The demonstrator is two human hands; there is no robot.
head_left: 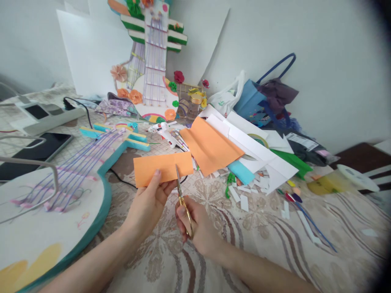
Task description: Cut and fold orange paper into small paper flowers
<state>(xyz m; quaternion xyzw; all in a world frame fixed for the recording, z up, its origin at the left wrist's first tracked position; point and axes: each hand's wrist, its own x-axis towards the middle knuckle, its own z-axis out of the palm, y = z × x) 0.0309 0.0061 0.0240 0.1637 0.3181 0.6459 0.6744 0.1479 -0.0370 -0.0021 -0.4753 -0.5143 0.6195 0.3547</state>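
Note:
My left hand (154, 197) pinches the lower edge of an orange paper strip (152, 166), thumb on its face and fingers behind. Gold-handled scissors (181, 197) are in my right hand (197, 221), fingers through the loops. Their blades point away from me and overlap the strip right of my left fingers; whether they are cutting at this moment I cannot tell. A larger orange sheet (214, 146) lies on a pile of white paper (259, 150) just beyond. To the left rests a cardboard guitar (61, 175) with a teal edge and purple strings.
A white glue gun (168, 134) lies behind the strip. Paper scraps (244, 203) litter the cloth at right. A phone (58, 142) and a power strip (45, 120) sit at left. Another decorated guitar (155, 61) leans against the wall, near a blue bag (249, 101).

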